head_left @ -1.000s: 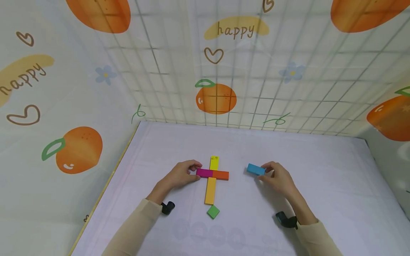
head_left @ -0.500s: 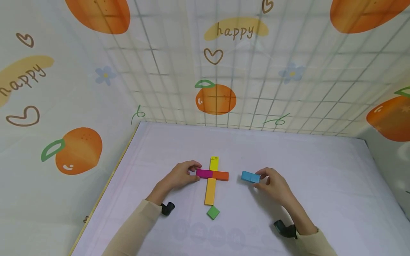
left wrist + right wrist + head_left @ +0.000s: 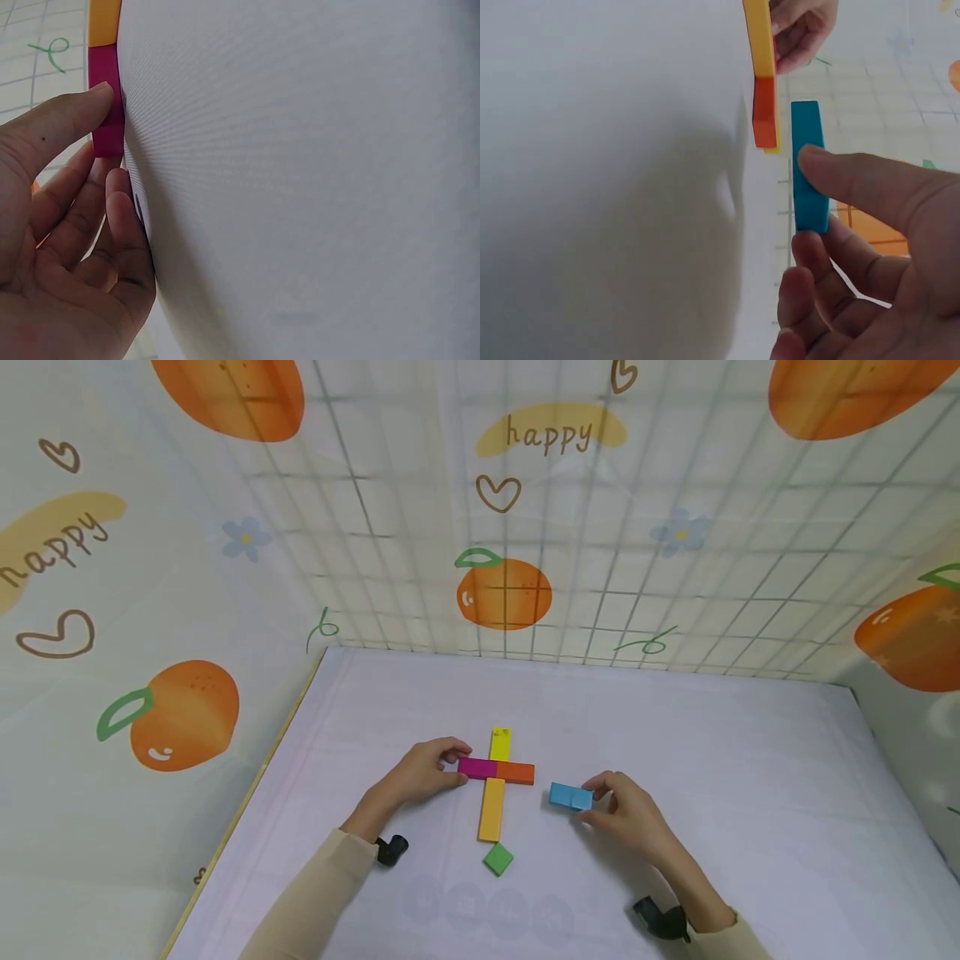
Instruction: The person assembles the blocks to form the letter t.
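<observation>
My left hand (image 3: 422, 772) pinches the outer end of a magenta block (image 3: 477, 767) between thumb and fingers. An orange-red block (image 3: 516, 773) lies end to end with it, forming a crossbar. Behind the bar is a bright yellow block (image 3: 501, 743); in front of it runs a long amber block (image 3: 492, 810). My right hand (image 3: 630, 817) pinches a blue block (image 3: 570, 797) by its right end, right of the bar and apart from it. A faint line crosses the blue block's top. In the right wrist view, the thumb (image 3: 825, 171) presses the blue block's side, and it hangs clear of the surface.
A small green block (image 3: 498, 859) lies cornerwise at the amber block's near end. All the blocks are on a white table (image 3: 735, 760), with a patterned curtain (image 3: 405, 568) rising behind it. Each wrist carries a black camera (image 3: 662, 918).
My right hand has brought the blue block left and nearer to me, towards the crossbar. The left hand has stayed on the magenta block, and the laid blocks have not moved.
</observation>
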`<control>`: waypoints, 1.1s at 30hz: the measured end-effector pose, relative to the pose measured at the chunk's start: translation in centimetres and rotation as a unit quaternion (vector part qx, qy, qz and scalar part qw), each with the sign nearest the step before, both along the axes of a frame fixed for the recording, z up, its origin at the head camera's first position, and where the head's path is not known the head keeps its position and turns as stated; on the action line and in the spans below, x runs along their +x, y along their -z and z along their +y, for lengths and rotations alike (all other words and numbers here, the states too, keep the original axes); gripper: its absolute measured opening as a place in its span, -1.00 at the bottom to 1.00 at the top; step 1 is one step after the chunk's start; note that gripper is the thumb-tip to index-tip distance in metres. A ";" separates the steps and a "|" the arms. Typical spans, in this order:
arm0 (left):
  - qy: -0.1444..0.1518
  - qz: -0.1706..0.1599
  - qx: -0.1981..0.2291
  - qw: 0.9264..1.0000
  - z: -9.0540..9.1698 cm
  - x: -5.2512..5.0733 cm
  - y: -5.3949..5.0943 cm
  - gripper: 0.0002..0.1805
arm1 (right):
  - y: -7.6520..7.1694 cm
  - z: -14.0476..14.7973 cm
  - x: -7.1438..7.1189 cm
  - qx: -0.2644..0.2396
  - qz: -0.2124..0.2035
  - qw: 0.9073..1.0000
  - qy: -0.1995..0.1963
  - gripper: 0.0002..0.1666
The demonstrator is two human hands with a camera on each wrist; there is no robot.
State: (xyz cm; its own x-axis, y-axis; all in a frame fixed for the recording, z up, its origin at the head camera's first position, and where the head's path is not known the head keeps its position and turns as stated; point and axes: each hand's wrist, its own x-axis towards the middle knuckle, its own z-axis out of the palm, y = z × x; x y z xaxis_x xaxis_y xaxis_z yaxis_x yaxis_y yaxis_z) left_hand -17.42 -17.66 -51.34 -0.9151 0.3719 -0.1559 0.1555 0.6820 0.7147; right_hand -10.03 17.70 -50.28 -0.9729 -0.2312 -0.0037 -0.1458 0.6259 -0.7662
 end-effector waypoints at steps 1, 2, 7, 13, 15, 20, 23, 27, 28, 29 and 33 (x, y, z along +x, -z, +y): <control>0.001 0.000 0.000 1.000 0.0 0.0 0.0 -0.56 | 0.0 -0.1 0.2 -0.002 -0.003 1.000 -0.002 -0.60; 0.001 0.000 0.001 1.000 0.0 0.0 0.0 -0.56 | 0.1 -0.2 0.4 -0.002 -0.005 1.000 -0.003 -0.60; 0.000 -0.001 0.002 1.000 0.0 0.0 0.0 -0.56 | 0.2 -0.8 1.1 -0.009 -0.015 1.000 -0.014 -0.60; -0.003 -0.003 -0.003 1.000 0.0 0.0 0.1 -0.56 | 0.2 -1.5 1.8 -0.008 -0.018 1.000 -0.019 -0.59; -0.006 -0.005 -0.005 1.000 0.0 0.0 0.1 -0.56 | 0.3 -1.7 2.0 -0.008 -0.018 1.000 -0.021 -0.58; -0.002 -0.003 -0.008 1.000 0.0 -0.1 0.1 -0.56 | 0.6 -2.0 2.4 -0.006 -0.018 0.999 -0.034 -0.57; 0.001 -0.001 -0.006 1.000 0.0 -0.1 0.1 -0.55 | 0.8 -2.1 2.6 -0.007 -0.012 0.999 -0.046 -0.56; -0.002 -0.003 -0.007 1.000 0.0 -0.1 0.2 -0.56 | 1.1 -2.3 2.9 -0.008 -0.007 0.998 -0.066 -0.57; -0.002 -0.002 -0.006 1.000 0.1 -0.1 0.2 -0.56 | 1.1 -2.3 3.0 -0.008 -0.009 0.997 -0.071 -0.57; -0.002 -0.002 -0.007 1.000 0.1 -0.1 0.2 -0.56 | 1.2 -2.4 3.0 -0.006 -0.012 0.997 -0.075 -0.58; -0.002 0.000 -0.003 1.000 0.1 -0.1 0.2 -0.56 | 1.1 -2.6 3.2 -0.011 -0.035 0.995 -0.093 -0.60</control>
State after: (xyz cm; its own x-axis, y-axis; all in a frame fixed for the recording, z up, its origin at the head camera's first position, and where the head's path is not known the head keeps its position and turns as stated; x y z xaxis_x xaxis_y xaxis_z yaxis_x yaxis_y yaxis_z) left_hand -17.54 -17.56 -51.49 -0.9169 0.3666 -0.1577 0.1527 0.6874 0.7101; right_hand -6.78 15.13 -51.39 -0.9109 -0.4079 -0.0622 -0.2038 0.5759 -0.7917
